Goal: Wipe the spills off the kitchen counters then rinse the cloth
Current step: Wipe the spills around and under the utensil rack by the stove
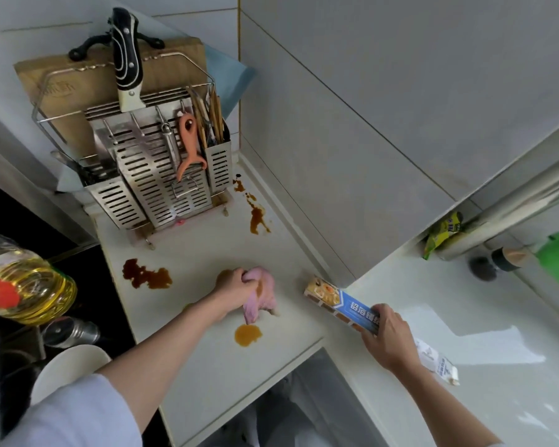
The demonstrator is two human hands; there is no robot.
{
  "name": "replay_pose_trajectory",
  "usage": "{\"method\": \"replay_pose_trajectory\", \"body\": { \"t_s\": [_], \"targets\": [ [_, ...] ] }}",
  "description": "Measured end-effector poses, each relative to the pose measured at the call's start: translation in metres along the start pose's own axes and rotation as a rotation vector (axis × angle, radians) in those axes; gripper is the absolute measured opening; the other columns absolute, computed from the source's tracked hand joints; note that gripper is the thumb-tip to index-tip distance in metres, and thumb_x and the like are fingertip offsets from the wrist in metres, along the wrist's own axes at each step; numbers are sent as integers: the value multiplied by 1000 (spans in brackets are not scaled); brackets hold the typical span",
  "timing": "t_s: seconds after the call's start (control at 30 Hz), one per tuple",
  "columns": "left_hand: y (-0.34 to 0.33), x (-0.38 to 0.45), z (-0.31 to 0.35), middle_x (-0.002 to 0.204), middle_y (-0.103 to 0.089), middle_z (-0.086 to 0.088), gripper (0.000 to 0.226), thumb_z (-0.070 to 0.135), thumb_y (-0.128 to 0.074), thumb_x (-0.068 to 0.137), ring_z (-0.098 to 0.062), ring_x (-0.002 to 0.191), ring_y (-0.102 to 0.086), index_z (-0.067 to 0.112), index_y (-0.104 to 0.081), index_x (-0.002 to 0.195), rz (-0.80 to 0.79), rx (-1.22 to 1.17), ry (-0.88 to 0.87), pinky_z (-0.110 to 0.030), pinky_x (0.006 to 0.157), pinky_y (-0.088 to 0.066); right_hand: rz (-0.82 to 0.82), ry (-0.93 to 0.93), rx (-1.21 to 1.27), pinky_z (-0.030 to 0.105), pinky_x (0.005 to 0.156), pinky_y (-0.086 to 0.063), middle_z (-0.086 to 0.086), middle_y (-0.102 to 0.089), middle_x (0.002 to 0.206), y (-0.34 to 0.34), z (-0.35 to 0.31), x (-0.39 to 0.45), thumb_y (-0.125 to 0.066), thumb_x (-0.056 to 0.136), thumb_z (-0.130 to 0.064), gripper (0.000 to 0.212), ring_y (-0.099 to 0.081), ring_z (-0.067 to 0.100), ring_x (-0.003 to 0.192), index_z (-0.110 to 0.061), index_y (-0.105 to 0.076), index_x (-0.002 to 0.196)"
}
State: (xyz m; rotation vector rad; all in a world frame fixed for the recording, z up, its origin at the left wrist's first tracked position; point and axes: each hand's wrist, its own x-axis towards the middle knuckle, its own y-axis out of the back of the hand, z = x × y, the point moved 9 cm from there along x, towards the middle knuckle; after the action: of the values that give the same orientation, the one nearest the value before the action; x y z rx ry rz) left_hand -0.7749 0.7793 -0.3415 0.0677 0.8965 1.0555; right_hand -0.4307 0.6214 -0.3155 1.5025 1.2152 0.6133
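One pink cloth (259, 295) is lying bunched on the white surface (207, 253), near the middle of the view. The left hand (236, 282) is gripping it from the left side, fingers curled into the fabric and pressing it down. Brown spills are showing on the surface, and four main patches can be counted: one round puddle (247, 334) just near of the cloth, one dark irregular patch (146, 275) to the left, one streaked trail (255, 211) running toward the far wall, and one faint smear (224, 275) partly hidden under the left hand. To the right, the right hand (387, 337) is holding one long blue foil box (342, 303) by its near end, fingers wrapped over the top; the far end of the box is pointing toward the cloth but lying apart from it. One small white carton (439, 362) is lying on the surface just beyond the right wrist. At the far left, one steel utensil rack (162, 175) is standing on the surface, carrying one black-handled cleaver (127, 59), one orange peeler (188, 146), a bundle of chopsticks (208, 117) and one wooden cutting board (88, 79). One bottle of yellow oil (29, 285) is appearing at the left edge. One yellow-green packet (442, 233) is sitting at the far right.
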Motion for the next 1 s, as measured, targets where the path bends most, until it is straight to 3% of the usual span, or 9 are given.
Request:
{"method": "replay_pose_trajectory", "body": {
  "t_s": [0.1,0.33,0.43,0.53,0.6,0.7,0.77,0.83,1.0],
  "targets": [
    [-7,6,-9,96,-72,-3,64,55,-44,52,-19,91,-70,22,-67,101,-13,-23,-14,-40,86,-59,-10,-60,-38,37,80,-42,-5,-57,90,3,17,-7,-67,84,-38,33,-51,19,79,-27,-44,104],
    [-6,-18,6,94,-71,-9,38,37,-50,67,-23,89,-68,17,-65,96,-38,-97,-61,-35,76,-56,-32,-173,-109,37,87,-37,1,-63,98,-3,41,-18,-64,81,-30,32,-50,21,83,-26,-46,108],
    [-3,-26,11,87,-66,-6,32,33,-49,69,-20,79,-59,15,-63,91,-57,-118,-72,-28,67,-45,87,-77,-143,42,91,-40,7,-61,111,1,22,-22,-71,77,-24,47,-51,29,101,-15,-58,121],
    [-2,-35,17,83,-59,-7,38,31,-51,69,-21,78,-52,7,-60,96,-123,-177,-81,-29,67,-38,212,88,8,38,84,-43,3,-61,109,14,-43,-26,-70,82,-23,39,-50,26,103,-17,-62,119],
    [-5,-41,21,88,-62,-10,38,29,-55,71,-22,80,-55,10,-63,103,-202,-237,-68,-30,67,-41,109,85,266,34,86,-44,-3,-61,110,9,-88,-14,-63,87,-42,39,-51,19,106,-22,-61,121],
    [-1,-47,32,106,-72,-13,32,20,-60,87,-22,90,-66,18,-65,118,-293,-358,-65,-30,69,-50,-217,69,723,30,100,-45,-9,-61,126,-6,-168,3,-55,80,-71,71,-57,10,116,-24,-55,133],
    [7,-49,40,110,-73,-12,33,18,-58,94,-22,95,-69,19,-61,128,-326,-427,-82,-30,70,-54,-405,65,1012,33,99,-50,0,-66,125,-13,-212,9,-65,82,-61,66,-63,15,115,-19,-55,132],
    [20,-56,48,104,-74,-10,27,16,-57,97,-22,92,-69,20,-63,123,-331,-442,-115,-28,66,-54,-519,37,1218,38,84,-55,13,-70,114,-19,-236,13,-71,86,-43,54,-68,28,101,-8,-59,125],
    [60,-56,37,100,-74,-6,14,19,-67,94,-16,90,-71,20,-67,107,-181,-372,-188,-30,76,-58,-661,32,1294,34,53,-45,26,-66,92,-40,-259,22,-75,85,-29,50,-58,34,70,12,-65,111]
  ]
}}
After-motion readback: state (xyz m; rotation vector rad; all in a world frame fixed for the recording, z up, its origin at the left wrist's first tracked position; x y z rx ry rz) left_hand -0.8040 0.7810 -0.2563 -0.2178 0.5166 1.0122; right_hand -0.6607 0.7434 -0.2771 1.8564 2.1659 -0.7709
